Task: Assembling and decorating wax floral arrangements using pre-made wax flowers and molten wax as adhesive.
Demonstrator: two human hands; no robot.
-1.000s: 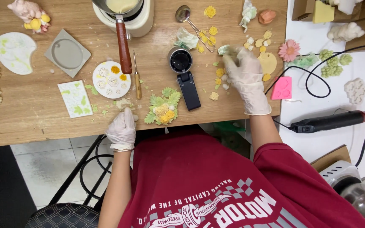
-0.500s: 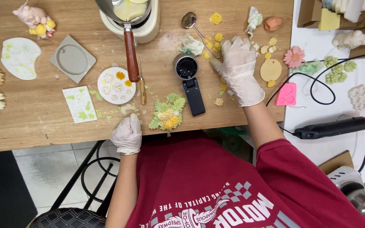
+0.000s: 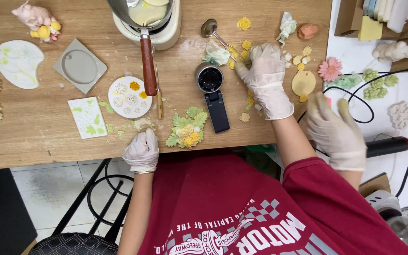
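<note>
While the right hand (image 3: 265, 80) lies palm down at upper centre of the frame, its fingertips (image 3: 240, 67) curl onto a small yellow flower (image 3: 232, 64) just beside the spoon (image 3: 209, 27). I cannot tell whether they pinch it or merely touch it. The flower sits at the fingertips, not under the palm. It looks light, soft-moulded and easily crushed, so it is best pinched gently by its rim. The left hand (image 3: 142, 151) rests in a loose fist at the table (image 3: 48, 141) edge, lower left of the leafy bouquet (image 3: 187, 130), holding nothing visible.
</note>
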